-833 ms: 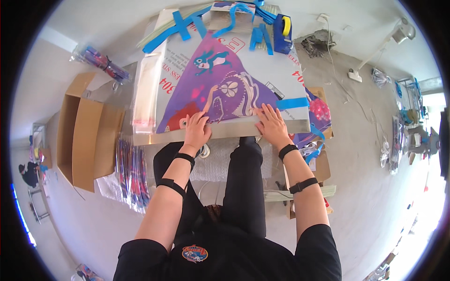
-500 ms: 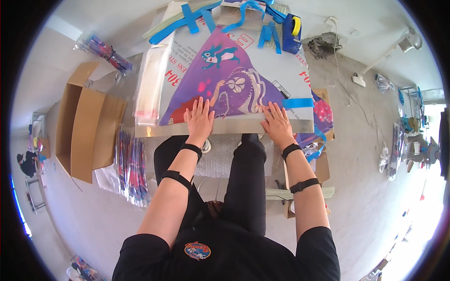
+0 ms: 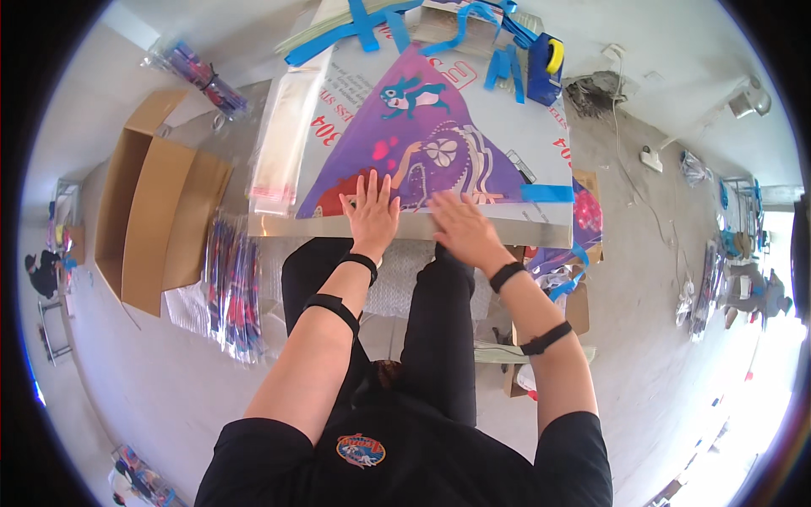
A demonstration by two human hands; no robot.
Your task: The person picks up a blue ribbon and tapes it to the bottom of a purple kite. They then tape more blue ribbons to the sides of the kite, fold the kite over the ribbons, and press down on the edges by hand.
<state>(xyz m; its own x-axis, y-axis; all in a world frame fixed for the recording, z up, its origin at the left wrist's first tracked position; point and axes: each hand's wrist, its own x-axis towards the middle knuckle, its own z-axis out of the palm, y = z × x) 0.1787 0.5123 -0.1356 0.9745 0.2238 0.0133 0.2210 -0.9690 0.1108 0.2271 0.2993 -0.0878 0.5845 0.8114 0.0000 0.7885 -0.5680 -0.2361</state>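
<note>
A triangular purple printed sheet (image 3: 359, 156) with a blue rabbit and pink hearts lies flat on a metal-edged table (image 3: 287, 228). My left hand (image 3: 372, 215) rests palm down near the sheet's near edge, its fingers spread and pointing away from me. Close beside it, my right hand (image 3: 467, 231) lies flat across the near edge, fingers stretched toward the left, slightly blurred. Neither hand holds anything. A short blue strip (image 3: 547, 193) lies over the sheet's right corner.
Along the table's far side are more blue strips (image 3: 363, 25) and a blue tape dispenser (image 3: 546, 76) with a yellow roll. Clear plastic bags (image 3: 283, 139) lie at the left. An open carton (image 3: 156, 220) and plastic-wrapped bundles (image 3: 232, 291) stand left of the table; another printed piece (image 3: 589, 207) hangs at right.
My right hand has slid left along the near edge, from the sheet's right corner toward my left hand. My left hand has stayed nearly in place on the sheet. The view has shifted slightly.
</note>
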